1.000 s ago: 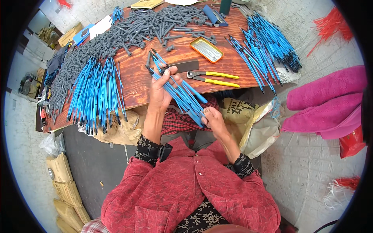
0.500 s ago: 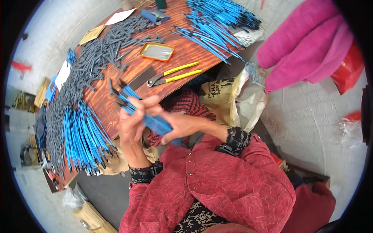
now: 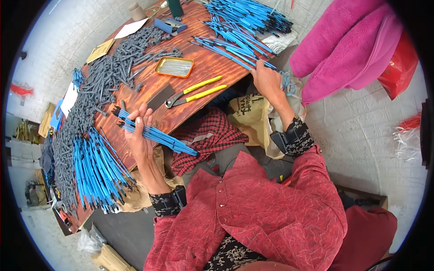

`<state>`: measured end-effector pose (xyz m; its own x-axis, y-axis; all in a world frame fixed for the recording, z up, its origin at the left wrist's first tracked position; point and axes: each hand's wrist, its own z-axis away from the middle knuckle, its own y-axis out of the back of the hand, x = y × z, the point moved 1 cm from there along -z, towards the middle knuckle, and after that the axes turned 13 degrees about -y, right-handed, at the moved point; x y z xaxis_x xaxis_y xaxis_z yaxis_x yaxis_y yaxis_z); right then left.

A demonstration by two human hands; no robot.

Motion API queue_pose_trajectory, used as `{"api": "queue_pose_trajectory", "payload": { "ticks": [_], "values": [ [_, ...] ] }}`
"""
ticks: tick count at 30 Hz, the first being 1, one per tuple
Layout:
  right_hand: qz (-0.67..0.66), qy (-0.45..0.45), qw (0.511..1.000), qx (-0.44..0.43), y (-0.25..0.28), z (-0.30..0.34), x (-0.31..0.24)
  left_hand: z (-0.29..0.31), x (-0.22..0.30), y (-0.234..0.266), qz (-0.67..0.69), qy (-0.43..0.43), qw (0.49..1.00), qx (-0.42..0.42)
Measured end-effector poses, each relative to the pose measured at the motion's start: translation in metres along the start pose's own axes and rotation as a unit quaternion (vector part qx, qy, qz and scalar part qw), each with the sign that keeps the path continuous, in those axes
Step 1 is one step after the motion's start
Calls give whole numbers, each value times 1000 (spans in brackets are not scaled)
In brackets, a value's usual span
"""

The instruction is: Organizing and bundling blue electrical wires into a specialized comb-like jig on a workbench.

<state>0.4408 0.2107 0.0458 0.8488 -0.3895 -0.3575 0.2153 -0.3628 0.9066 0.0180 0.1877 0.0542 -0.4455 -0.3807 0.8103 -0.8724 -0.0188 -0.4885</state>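
Observation:
My left hand point(image 3: 140, 133) is wrapped round a bundle of thin blue rods point(image 3: 168, 141) with black tips, held slanting over the table's front edge. At the right end of the wooden table point(image 3: 208, 25), my right hand point(image 3: 267, 82) is closed on the near ends of a few loose blue rods point(image 3: 228, 55); its fingertips are partly hidden. Behind those rods lies a larger pile of blue rods point(image 3: 253, 16). Yellow-handled pliers point(image 3: 194, 91) rest between my hands, beside a dark flat bar point(image 3: 161, 96).
Grey plastic pieces point(image 3: 108, 67) are heaped along the table's far left. More blue rods point(image 3: 97, 167) lie spread at the left end. A shallow tin point(image 3: 174, 67) holds thin pale pins. Bags point(image 3: 253, 119) stand below the edge; a pink cloth point(image 3: 339, 49) hangs at right.
My right hand has left the bundle and moved right to the rods at the table edge. The left hand keeps the bundle, now lower and slightly left.

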Motion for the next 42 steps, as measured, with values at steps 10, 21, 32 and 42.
{"api": "queue_pose_trajectory", "payload": {
  "ticks": [10, 21, 32, 42],
  "values": [
    [-534, -134, 757, -352, -28, -45, 13, 0, 1, 19, 53, 11, 998, 34],
    [-60, 57, 987, 139, -23, -40, 17, 0, -2, 18, 35, 16, 998, 47],
    [9, 47, 995, 84, 0, -21, 47, -2, -4, 23, 37, 12, 998, 53],
    [-624, -80, 729, -270, 7, -5, 48, 2, -2, 21, 46, 16, 997, 64]
  ]
}}
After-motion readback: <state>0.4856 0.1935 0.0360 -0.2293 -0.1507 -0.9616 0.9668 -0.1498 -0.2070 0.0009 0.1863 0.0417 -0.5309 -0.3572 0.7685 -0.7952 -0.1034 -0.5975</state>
